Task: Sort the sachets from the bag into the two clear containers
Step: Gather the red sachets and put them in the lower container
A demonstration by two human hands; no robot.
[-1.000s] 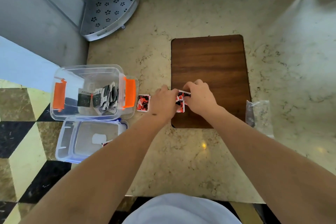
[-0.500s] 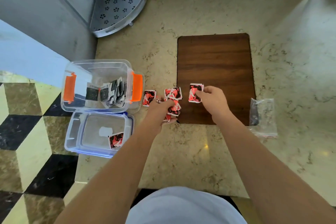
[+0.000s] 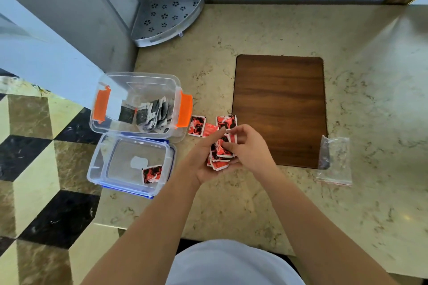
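My left hand (image 3: 203,159) lies palm up, cupping a stack of red sachets (image 3: 220,155). My right hand (image 3: 247,146) presses its fingers onto that stack from the right. Three more red sachets (image 3: 196,125) lie flat on the counter just beyond my hands. The clear container with orange clips (image 3: 139,81) holds several black and white sachets (image 3: 150,113). The clear container with blue clips (image 3: 115,183) in front of it holds one red sachet (image 3: 152,174). The empty plastic bag (image 3: 334,159) lies to the right of the board.
A brown wooden board (image 3: 280,99) lies on the marble counter (image 3: 254,30) behind my hands. A grey perforated corner shelf (image 3: 166,16) stands at the back left against the wall. The counter's left edge drops to a checkered floor (image 3: 46,192) beside the containers.
My hands have drawn back toward me. The loose red sachets from the board's edge are now gathered into a stack in my left palm, and my right hand has brought its sachet onto it.
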